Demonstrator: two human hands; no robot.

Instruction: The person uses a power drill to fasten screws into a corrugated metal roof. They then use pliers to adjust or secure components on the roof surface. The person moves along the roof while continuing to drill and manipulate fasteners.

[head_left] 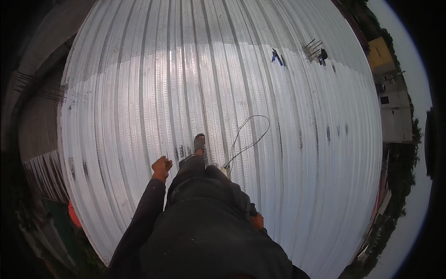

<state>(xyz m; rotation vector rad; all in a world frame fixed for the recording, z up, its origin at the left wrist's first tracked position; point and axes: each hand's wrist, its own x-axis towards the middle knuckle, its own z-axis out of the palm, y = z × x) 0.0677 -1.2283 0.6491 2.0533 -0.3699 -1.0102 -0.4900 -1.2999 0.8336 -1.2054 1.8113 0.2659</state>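
Note:
My left hand (pixel 161 168) hangs out beside my left leg over the ribbed metal sheeting (pixel 139 107), its fingers loosely curled. Nothing shows in it. Close against my right hip is my right hand (pixel 257 221), mostly hidden by dark clothing, so its fingers cannot be made out. In front of my right leg, a thin grey cable loop (pixel 268 125) reaches forward from a small pale object (pixel 226 171), partly covered by my leg. One sandalled foot (pixel 199 143) is on the sheeting.
Farther ahead on the right lies a blue-handled tool (pixel 277 56) resembling pliers. Beyond it, several thin rods (pixel 313 49) stick up beside a small black object (pixel 323 56). The sheeting's edges curve down both sides, with buildings (pixel 395 111) and trees past the right edge.

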